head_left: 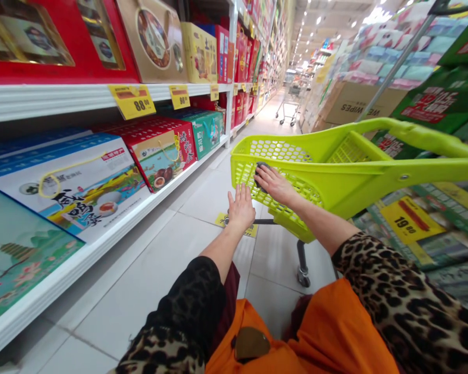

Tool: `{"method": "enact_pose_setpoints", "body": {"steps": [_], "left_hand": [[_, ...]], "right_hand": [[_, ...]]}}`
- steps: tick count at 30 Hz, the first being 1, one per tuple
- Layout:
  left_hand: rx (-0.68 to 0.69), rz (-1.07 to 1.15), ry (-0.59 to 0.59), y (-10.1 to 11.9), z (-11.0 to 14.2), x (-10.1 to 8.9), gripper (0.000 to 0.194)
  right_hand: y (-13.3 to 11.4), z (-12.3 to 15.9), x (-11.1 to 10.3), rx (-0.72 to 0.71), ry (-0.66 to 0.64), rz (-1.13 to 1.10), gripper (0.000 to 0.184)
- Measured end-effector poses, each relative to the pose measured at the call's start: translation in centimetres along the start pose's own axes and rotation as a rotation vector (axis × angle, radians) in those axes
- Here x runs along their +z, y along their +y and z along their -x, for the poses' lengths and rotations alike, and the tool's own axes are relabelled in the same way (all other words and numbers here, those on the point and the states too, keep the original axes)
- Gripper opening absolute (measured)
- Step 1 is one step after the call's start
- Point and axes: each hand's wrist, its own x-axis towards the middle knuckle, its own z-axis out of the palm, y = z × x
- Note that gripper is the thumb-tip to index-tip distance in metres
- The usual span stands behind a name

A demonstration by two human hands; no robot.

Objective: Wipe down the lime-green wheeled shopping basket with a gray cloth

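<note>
A lime-green plastic shopping cart (pixel 354 182) stands in front of me, its perforated side facing me. My right hand (pixel 276 185) presses a dark grey cloth (pixel 260 179) flat against that side, near the front end. Only the edge of the cloth shows past the fingers. Just left of it, my left hand (pixel 242 209) has its fingers stretched out and holds nothing. It is by the cart's lower front corner; whether it touches the plastic I cannot tell.
Shelves on the left hold boxed goods, among them a white and blue gift box (pixel 81 182). Green packs and a carton (pixel 347 104) are stacked at the right. Another shopping cart (pixel 290 101) stands farther down the aisle. A caster (pixel 303 277) shows under the green cart.
</note>
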Motion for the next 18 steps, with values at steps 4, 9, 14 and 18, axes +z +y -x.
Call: {"method": "enact_pose_setpoints", "body": {"steps": [4, 9, 14, 18], "left_hand": [[0.037, -0.02, -0.011, 1.1, 0.7, -0.5, 0.072], [0.076, -0.018, -0.013, 2.6, 1.5, -0.4, 0.071], [0.115, -0.007, -0.021, 5.2, 1.4, -0.3, 0.067], [0.158, -0.008, -0.031, 7.5, 1.3, -0.6, 0.064]], "right_hand": [[-1.8, 4.5, 1.9, -0.03, -0.119, -0.022, 0.039], [-2.4, 8.2, 1.0, -0.024, -0.183, -0.062, 0.038], [0.9, 6.9, -4.1, 0.095, 0.009, -0.005, 0.043], [3.4, 6.7, -6.3, 0.141, 0.057, 0.022, 0.043]]}}
